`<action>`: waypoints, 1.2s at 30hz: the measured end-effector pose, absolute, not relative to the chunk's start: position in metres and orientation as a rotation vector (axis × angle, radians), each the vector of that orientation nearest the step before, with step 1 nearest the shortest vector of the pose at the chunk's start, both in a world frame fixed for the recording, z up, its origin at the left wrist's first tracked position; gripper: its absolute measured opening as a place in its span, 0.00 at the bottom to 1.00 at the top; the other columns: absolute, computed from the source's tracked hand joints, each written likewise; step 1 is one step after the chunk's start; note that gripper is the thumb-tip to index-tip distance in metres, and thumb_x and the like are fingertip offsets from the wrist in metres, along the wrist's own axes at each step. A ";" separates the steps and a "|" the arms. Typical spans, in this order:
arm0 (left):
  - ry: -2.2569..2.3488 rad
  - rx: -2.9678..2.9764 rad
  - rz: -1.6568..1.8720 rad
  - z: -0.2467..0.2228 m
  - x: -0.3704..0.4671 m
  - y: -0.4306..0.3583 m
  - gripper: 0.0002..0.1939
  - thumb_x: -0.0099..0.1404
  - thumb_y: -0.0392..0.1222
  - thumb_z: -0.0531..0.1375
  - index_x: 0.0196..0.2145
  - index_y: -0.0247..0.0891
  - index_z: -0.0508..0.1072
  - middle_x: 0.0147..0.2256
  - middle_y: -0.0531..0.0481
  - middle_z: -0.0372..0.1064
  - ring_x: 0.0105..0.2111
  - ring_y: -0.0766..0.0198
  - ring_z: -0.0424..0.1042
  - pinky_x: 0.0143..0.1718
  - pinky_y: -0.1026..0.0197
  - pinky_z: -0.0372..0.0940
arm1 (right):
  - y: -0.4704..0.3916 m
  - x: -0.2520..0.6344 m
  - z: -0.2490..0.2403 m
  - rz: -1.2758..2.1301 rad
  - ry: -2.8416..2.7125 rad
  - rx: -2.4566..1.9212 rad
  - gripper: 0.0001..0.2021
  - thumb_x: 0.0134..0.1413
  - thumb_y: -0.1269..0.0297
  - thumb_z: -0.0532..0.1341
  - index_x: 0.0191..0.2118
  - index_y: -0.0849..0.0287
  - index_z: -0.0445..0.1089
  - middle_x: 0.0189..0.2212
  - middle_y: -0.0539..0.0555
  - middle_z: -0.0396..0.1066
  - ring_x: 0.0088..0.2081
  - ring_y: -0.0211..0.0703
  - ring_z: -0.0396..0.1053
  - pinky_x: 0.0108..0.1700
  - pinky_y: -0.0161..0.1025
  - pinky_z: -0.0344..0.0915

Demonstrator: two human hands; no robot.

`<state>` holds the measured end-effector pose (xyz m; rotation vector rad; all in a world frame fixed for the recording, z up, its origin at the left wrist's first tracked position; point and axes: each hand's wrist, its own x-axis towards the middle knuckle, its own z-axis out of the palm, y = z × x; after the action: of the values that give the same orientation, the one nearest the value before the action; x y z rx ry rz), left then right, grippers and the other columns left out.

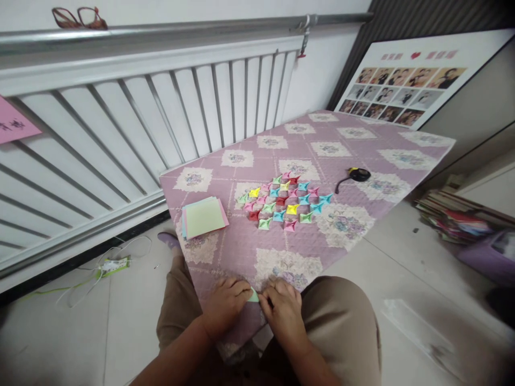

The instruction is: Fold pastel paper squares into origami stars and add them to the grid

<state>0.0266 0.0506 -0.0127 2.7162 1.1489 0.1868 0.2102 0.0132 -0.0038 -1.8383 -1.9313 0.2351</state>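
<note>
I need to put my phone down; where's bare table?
Free: beyond the black object, toward the photo board; between paper stack and radiator. Crowded: the folded pieces; the near corner, under left hand and right hand.

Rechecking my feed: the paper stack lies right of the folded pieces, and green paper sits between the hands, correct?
No: the head view shows the paper stack left of the folded pieces; green paper sits between left hand and right hand.

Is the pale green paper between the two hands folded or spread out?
Folded, it appears: only a small triangle of the pale green paper shows between the left hand and right hand. Fold count: cannot tell.
</note>
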 end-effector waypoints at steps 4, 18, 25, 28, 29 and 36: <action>1.148 2.679 0.195 -0.011 0.027 0.051 0.11 0.69 0.41 0.55 0.48 0.47 0.70 0.46 0.54 0.68 0.45 0.62 0.62 0.45 0.58 0.56 | 0.013 0.209 -0.005 0.274 -1.910 -1.864 0.08 0.54 0.63 0.61 0.25 0.54 0.67 0.30 0.50 0.67 0.38 0.44 0.62 0.44 0.42 0.52; 1.148 2.614 0.191 -0.009 0.026 0.052 0.12 0.69 0.40 0.54 0.49 0.48 0.69 0.46 0.53 0.68 0.46 0.61 0.62 0.47 0.58 0.55 | 0.014 0.211 -0.004 0.282 -1.898 -1.827 0.10 0.55 0.61 0.61 0.24 0.54 0.66 0.29 0.49 0.67 0.37 0.43 0.62 0.43 0.42 0.52; 1.145 2.589 0.201 -0.011 0.026 0.053 0.11 0.68 0.40 0.56 0.47 0.48 0.70 0.46 0.55 0.69 0.46 0.62 0.62 0.47 0.58 0.55 | 0.013 0.211 -0.011 0.310 -1.865 -1.831 0.09 0.53 0.62 0.62 0.24 0.54 0.66 0.30 0.49 0.67 0.39 0.44 0.62 0.46 0.43 0.51; 1.149 2.572 0.197 -0.013 0.026 0.053 0.11 0.68 0.40 0.56 0.47 0.49 0.70 0.46 0.55 0.69 0.46 0.61 0.62 0.46 0.57 0.56 | 0.012 0.210 -0.017 0.312 -1.860 -1.831 0.08 0.53 0.62 0.62 0.25 0.53 0.66 0.31 0.49 0.67 0.41 0.45 0.62 0.47 0.45 0.51; 1.152 2.569 0.193 -0.014 0.026 0.053 0.11 0.68 0.40 0.56 0.47 0.49 0.70 0.46 0.54 0.69 0.46 0.61 0.62 0.47 0.57 0.56 | 0.011 0.209 -0.020 0.305 -1.858 -1.832 0.08 0.53 0.62 0.62 0.25 0.53 0.66 0.32 0.49 0.67 0.41 0.46 0.62 0.48 0.45 0.51; 1.164 2.551 0.198 -0.010 0.027 0.054 0.11 0.68 0.40 0.56 0.46 0.48 0.72 0.45 0.53 0.69 0.46 0.62 0.62 0.48 0.58 0.55 | 0.011 0.209 -0.022 0.197 -1.878 -1.857 0.09 0.55 0.61 0.60 0.25 0.53 0.66 0.31 0.50 0.68 0.40 0.46 0.63 0.49 0.47 0.52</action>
<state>0.0271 0.0542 -0.0099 2.5513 1.1640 0.1975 0.2088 0.0115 -0.0218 -1.8571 -1.8778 0.1973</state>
